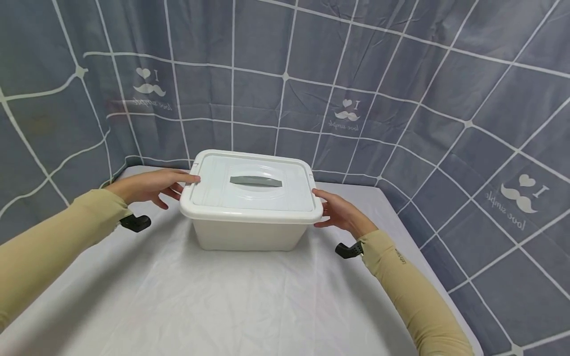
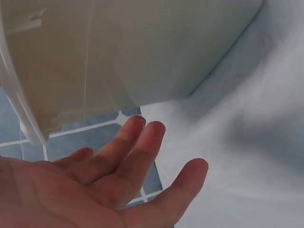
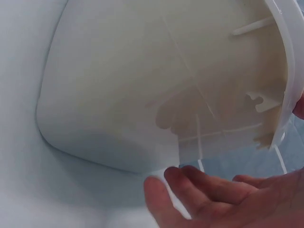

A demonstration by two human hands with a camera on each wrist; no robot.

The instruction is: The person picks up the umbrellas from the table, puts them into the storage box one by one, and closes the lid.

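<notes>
A white lidded storage box (image 1: 249,236) stands upright on the table, its white lid (image 1: 213,195) in place with a grey handle (image 1: 256,182) lying flat across the middle. At the box's left end my left hand (image 1: 153,185) reaches one fingertip onto the lid's edge, the other fingers hanging loosely below the rim. My right hand (image 1: 340,211) is at the opposite end, a fingertip at the lid's edge. In both wrist views, the loosely bent fingers (image 2: 142,152) of the left and fingers (image 3: 190,190) of the right stay apart from the box's side wall.
White cloth (image 1: 240,301) covers the table under the box. Behind and to the right hangs a grey curtain (image 1: 262,99) with white grid lines, close to the table's back edge. Black devices (image 1: 135,223) are strapped at both wrists.
</notes>
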